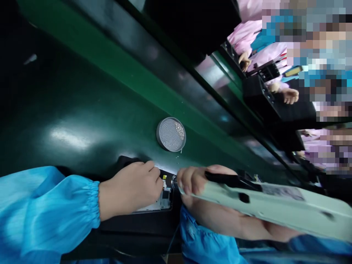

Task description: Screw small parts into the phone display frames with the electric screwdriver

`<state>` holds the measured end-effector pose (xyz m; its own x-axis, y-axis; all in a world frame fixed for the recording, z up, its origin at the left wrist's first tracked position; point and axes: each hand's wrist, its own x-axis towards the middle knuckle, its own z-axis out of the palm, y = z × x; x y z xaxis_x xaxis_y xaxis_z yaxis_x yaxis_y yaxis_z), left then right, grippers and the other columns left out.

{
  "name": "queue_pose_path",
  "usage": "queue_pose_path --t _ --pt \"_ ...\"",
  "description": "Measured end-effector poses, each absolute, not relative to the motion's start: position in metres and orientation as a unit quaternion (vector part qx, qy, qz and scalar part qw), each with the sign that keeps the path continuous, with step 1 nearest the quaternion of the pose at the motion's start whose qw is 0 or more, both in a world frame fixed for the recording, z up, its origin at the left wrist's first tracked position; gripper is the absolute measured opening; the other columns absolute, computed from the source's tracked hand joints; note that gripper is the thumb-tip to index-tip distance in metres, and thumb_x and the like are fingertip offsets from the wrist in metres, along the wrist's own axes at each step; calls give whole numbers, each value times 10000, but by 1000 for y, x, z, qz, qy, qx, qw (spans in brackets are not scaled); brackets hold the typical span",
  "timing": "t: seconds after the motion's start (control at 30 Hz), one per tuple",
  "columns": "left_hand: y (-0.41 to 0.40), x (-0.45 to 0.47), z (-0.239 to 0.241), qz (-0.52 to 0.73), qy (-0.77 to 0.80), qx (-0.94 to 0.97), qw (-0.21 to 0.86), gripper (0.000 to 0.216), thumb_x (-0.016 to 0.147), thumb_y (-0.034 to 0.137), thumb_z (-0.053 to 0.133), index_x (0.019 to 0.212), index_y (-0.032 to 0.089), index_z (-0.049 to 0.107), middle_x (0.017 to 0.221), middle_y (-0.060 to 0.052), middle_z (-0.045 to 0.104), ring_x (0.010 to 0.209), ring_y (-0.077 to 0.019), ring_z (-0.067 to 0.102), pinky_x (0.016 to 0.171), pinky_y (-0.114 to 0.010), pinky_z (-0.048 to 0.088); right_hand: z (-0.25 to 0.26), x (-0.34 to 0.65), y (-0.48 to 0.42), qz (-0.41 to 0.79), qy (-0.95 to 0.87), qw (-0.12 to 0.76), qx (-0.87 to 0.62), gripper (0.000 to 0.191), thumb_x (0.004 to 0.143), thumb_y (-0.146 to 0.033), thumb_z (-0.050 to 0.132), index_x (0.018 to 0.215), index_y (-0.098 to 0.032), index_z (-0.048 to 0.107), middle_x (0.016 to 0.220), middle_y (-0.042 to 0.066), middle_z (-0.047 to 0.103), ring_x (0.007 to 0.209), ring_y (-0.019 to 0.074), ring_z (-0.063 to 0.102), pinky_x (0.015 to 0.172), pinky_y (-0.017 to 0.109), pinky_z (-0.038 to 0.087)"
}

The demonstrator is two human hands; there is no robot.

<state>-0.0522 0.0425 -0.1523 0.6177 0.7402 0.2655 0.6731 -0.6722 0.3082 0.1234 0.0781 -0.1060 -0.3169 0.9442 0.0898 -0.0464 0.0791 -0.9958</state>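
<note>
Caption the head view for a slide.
Left hand on an opened device, right hand gripping a pale green tool.

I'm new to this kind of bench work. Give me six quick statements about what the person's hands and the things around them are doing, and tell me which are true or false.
1. The left hand is over an electronic device whose inside shows. True.
2. The right hand grips a pale green tool. True.
3. The tool points into a tray. False: its tip is at the device, beside the left hand.
4. A round grey tray sits on the green tabletop. True.
5. The tray's contents are spread evenly. False: small shiny pieces gather at one side.
6. The left arm is covered in red. False: the left sleeve is blue.
</note>
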Motion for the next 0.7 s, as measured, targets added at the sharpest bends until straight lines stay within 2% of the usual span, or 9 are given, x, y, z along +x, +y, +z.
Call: queue_pose_path --t 0.07,0.17,0.23,0.3,0.43,0.53,0.6,0.67,0.7 --pt "48 -50 -148 140 387 905 108 181 855 15 499 791 125 628 757 -88 631 720 -225 598 543 -315 446 -104 115 81 574 -565 486 -339 782 732 -863 220 1013 -253 620 553 -13 482 494 170 487 524 349 399" --pt "55 -49 -141 84 372 916 125 166 862 29 527 783 121 641 769 -98 639 721 -221 602 539 -304 436 -101 118 86 551 -566 508 -343 688 713 -804 397 1007 -220 611 581 -3 518 518 171 487 550 360 411" --pt "59 -48 -137 64 360 923 124 147 845 31 558 769 120 647 761 -92 639 704 -215 601 526 -295 428 -101 125 89 516 -570 533 -352 542 723 -651 532 1061 -230 587 625 -9 526 560 168 495 597 370 428" --pt "62 -48 -133 43 348 929 122 133 830 32 577 767 120 654 763 -90 642 703 -212 606 519 -286 424 -102 132 91 473 -573 564 -361 437 724 -459 593 1100 -238 573 676 -3 543 646 186 537 683 408 459" --pt "66 -44 -130 5 327 939 110 112 812 37 585 809 110 670 780 -102 646 716 -223 619 520 -285 438 -111 146 94 429 -529 596 -425 398 716 -280 647 1109 -250 589 869 23 591 890 204 601 912 460 468" --pt "67 -42 -129 -16 319 943 95 140 804 23 554 835 96 669 796 -120 645 721 -234 625 547 -302 463 -122 159 93 424 -516 560 -490 437 778 -280 657 1197 -272 532 1055 37 590 996 185 595 957 426 470" --pt "69 -42 -129 -25 317 944 88 163 798 13 527 842 90 663 802 -127 643 724 -243 629 560 -314 477 -129 166 85 343 -568 544 -514 473 841 -282 599 1288 -270 443 1148 66 558 1065 195 569 952 421 472" --pt "70 -42 -129 -31 317 944 86 168 791 14 514 846 90 653 804 -129 641 725 -251 635 570 -323 488 -136 170 73 175 -655 526 -513 504 889 -225 515 1361 -259 343 1177 95 513 1104 210 525 939 429 459" --pt "71 -43 -128 -33 319 943 86 161 795 23 512 848 90 649 806 -129 641 725 -253 639 576 -325 494 -140 170 65 97 -700 502 -499 496 894 -192 492 1361 -258 342 1145 94 510 1081 211 516 917 419 458"
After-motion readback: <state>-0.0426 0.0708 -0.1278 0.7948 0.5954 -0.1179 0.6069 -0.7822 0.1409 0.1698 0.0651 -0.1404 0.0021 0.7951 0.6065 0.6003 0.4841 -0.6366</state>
